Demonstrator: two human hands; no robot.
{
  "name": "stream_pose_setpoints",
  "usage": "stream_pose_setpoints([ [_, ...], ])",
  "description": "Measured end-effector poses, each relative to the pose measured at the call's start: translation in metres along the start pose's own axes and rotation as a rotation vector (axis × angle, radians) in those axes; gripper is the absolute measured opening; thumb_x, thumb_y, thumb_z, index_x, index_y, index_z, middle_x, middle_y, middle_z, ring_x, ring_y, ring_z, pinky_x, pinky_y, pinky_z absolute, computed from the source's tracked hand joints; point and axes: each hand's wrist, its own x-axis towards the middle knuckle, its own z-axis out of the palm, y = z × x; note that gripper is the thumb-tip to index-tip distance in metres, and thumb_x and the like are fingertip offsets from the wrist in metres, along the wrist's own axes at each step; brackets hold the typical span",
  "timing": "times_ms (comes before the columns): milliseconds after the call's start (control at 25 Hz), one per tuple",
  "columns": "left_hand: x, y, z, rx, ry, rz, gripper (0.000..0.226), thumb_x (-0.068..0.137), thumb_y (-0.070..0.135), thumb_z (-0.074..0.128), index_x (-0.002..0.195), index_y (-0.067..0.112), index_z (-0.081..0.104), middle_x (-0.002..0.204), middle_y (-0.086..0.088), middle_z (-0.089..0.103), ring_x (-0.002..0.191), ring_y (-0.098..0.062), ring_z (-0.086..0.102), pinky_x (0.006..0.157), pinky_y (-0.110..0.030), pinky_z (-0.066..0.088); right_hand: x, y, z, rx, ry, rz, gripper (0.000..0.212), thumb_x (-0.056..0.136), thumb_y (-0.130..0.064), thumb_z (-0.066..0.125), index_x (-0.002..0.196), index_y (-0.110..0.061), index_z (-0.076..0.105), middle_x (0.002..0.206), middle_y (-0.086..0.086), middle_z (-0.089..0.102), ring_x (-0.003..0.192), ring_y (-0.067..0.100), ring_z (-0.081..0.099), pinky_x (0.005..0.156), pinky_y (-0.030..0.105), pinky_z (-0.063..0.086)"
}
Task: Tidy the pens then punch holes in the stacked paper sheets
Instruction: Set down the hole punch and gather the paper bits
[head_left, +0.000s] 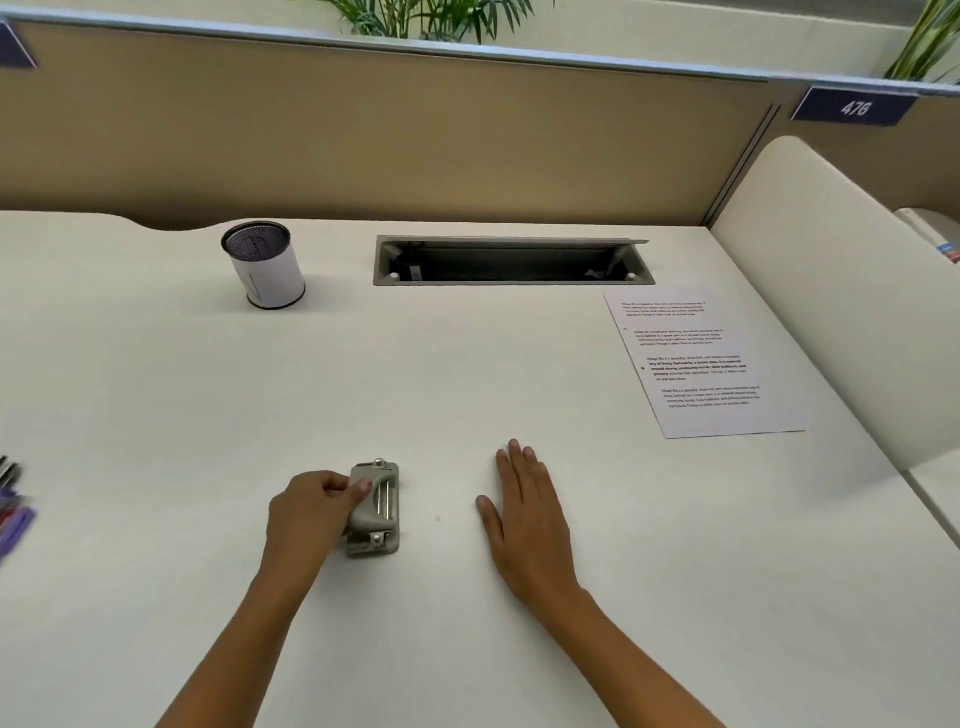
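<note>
Pens lie loose at the far left edge of the bench, half out of sight, and they come first. My left hand is the nearer one to them, but its grip is closed around the left side of the hole punch, which sits near the front edge with its long axis running front to back. My right hand lies flat and open on the bench just right of the punch, holding nothing. The pen cup stands empty toward the back left. Stacked paper sheets rest toward the right edge, well apart from the punch and nearer my right hand.
</note>
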Motion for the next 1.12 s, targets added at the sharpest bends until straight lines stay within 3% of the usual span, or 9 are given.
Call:
stream_pose_setpoints([
  [240, 0.008, 0.002, -0.004, -0.131, -0.073, -0.079, 0.021, 0.087, 0.015, 0.065, 0.070, 0.004, 0.066, 0.083, -0.020, 0.071, 0.074, -0.034, 0.069, 0.082, -0.039, 0.057, 0.000, 0.001, 0.002, -0.037, 0.044, 0.003, 0.057, 0.099, -0.037, 0.039, 0.149, -0.012, 0.027, 0.159, 0.003, 0.021, 0.148, 0.015, 0.013, 0.121, 0.030, 0.010],
  [400, 0.005, 0.005, -0.019, -0.415, -0.208, -0.186, 0.013, 0.090, 0.003, 0.058, 0.084, -0.008, 0.062, 0.079, -0.019, 0.063, 0.067, -0.026, 0.060, 0.047, -0.021, 0.056, -0.001, 0.001, 0.003, -0.050, 0.042, 0.003, 0.057, 0.099, -0.037, 0.037, 0.149, -0.012, 0.026, 0.159, 0.002, 0.021, 0.148, 0.015, 0.013, 0.121, 0.027, 0.006],
  [640, 0.001, -0.020, -0.052, -0.435, -0.098, -0.209, 0.011, 0.091, 0.003, 0.056, 0.095, -0.007, 0.061, 0.075, -0.016, 0.060, 0.063, -0.024, 0.059, 0.042, -0.019, 0.054, 0.000, 0.001, 0.005, -0.052, 0.050, 0.007, 0.056, 0.099, -0.035, 0.039, 0.148, -0.011, 0.029, 0.158, 0.003, 0.024, 0.148, 0.017, 0.016, 0.120, 0.027, 0.007],
  [720, 0.003, -0.030, -0.060, -0.363, -0.026, -0.197, 0.012, 0.090, 0.004, 0.057, 0.093, -0.007, 0.062, 0.074, -0.015, 0.060, 0.055, -0.023, 0.060, 0.046, -0.021, 0.056, 0.000, 0.001, 0.006, -0.061, 0.050, 0.004, 0.056, 0.099, -0.035, 0.039, 0.148, -0.010, 0.029, 0.158, 0.004, 0.024, 0.148, 0.017, 0.016, 0.121, 0.028, 0.007],
  [800, 0.006, -0.042, -0.064, -0.256, 0.025, -0.192, 0.018, 0.090, 0.007, 0.059, 0.092, -0.009, 0.063, 0.079, -0.018, 0.063, 0.060, -0.027, 0.059, 0.069, -0.035, 0.060, 0.001, 0.001, 0.006, -0.062, 0.045, 0.013, 0.056, 0.099, -0.036, 0.038, 0.149, -0.012, 0.027, 0.158, 0.003, 0.022, 0.148, 0.016, 0.015, 0.121, 0.028, 0.007],
  [880, 0.004, -0.048, -0.066, -0.146, 0.082, -0.174, 0.017, 0.089, 0.013, 0.061, 0.086, -0.002, 0.067, 0.084, -0.020, 0.067, 0.068, -0.032, 0.062, 0.088, -0.044, 0.053, 0.000, 0.001, 0.006, -0.066, 0.047, 0.011, 0.056, 0.100, -0.035, 0.038, 0.149, -0.012, 0.027, 0.159, 0.002, 0.022, 0.148, 0.016, 0.014, 0.121, 0.027, 0.007],
  [960, 0.000, -0.048, -0.065, -0.070, 0.129, -0.144, 0.019, 0.089, 0.018, 0.061, 0.078, 0.004, 0.067, 0.086, -0.021, 0.070, 0.078, -0.036, 0.067, 0.085, -0.039, 0.050, 0.000, 0.001, 0.005, -0.058, 0.047, 0.009, 0.055, 0.100, -0.035, 0.038, 0.149, -0.012, 0.027, 0.159, 0.002, 0.022, 0.148, 0.016, 0.014, 0.121, 0.028, 0.007],
  [1120, -0.005, -0.045, -0.063, 0.058, 0.159, -0.086, 0.025, 0.091, 0.024, 0.059, 0.085, 0.001, 0.068, 0.087, -0.022, 0.071, 0.086, -0.037, 0.066, 0.077, -0.036, 0.046, 0.000, 0.000, 0.004, -0.048, 0.048, 0.012, 0.055, 0.100, -0.034, 0.039, 0.148, -0.011, 0.027, 0.158, 0.003, 0.023, 0.148, 0.017, 0.015, 0.121, 0.029, 0.008],
])
